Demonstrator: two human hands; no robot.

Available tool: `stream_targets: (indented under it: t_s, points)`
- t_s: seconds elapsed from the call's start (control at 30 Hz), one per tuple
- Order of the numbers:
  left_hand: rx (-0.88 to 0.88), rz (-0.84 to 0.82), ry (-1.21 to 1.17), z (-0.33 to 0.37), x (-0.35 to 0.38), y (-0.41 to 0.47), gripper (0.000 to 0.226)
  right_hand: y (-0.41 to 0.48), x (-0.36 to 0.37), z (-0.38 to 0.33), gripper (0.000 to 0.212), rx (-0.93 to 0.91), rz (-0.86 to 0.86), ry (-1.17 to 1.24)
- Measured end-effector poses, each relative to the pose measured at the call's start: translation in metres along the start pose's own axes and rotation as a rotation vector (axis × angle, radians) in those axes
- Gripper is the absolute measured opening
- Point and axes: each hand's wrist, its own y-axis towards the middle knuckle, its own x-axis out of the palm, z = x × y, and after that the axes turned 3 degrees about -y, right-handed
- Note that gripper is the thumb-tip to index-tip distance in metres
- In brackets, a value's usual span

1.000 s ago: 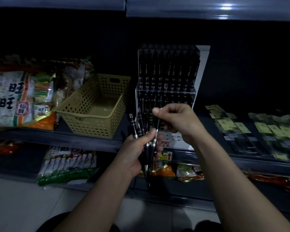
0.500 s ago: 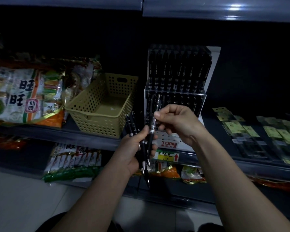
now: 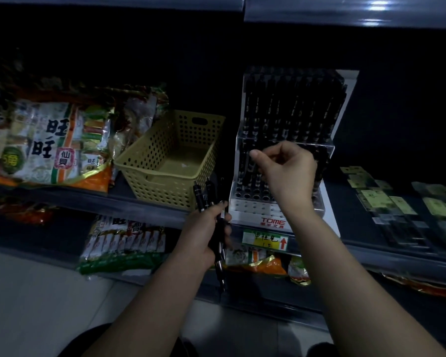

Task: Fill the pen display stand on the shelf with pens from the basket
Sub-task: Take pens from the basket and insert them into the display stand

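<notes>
A clear tiered pen display stand [image 3: 273, 210] with a white "TOME" base stands on the middle shelf; its back rows are packed with black pens and the front rows show open holes. My right hand [image 3: 286, 171] is raised in front of the stand's lower tier, pinching one black pen [image 3: 247, 171] by its top over the left holes. Below and to the left, my left hand [image 3: 206, 235] grips a bundle of black pens [image 3: 204, 197] whose ends stick out above and below the fist. The yellow perforated basket [image 3: 144, 176] sits left of the stand, with no pens visible in it.
Snack bags [image 3: 49, 140] crowd the shelf left of the basket. Flat packets with yellowish labels [image 3: 397, 202] lie on the shelf to the right. A price tag [image 3: 265, 239] hangs on the shelf edge under the stand. More snack packs [image 3: 124, 248] fill the lower shelf.
My right hand has lifted one pen out of the bundle and carried it up to the stand's lower tier. My left hand has stayed low with the remaining pens.
</notes>
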Motion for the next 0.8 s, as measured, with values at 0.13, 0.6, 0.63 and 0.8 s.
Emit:
stream_targets:
  t_s: [0.13,0.6,0.63,0.8]
  points:
    - [0.000,-0.016,-0.020,0.002,-0.003,0.000,0.009,-0.002,0.009,0.002,0.021,-0.050,0.014,-0.080]
    - [0.023,0.013,-0.051,0.008,-0.008,-0.002,0.009,-0.009,0.029,0.020,0.026,-0.100,-0.049,-0.290]
    - [0.026,0.016,-0.049,0.008,-0.008,-0.002,0.009,-0.010,0.029,0.021,0.026,-0.096,-0.055,-0.299]
    - [0.036,0.007,-0.030,0.008,-0.009,-0.003,0.007,-0.011,0.031,0.023,0.027,-0.082,-0.070,-0.318]
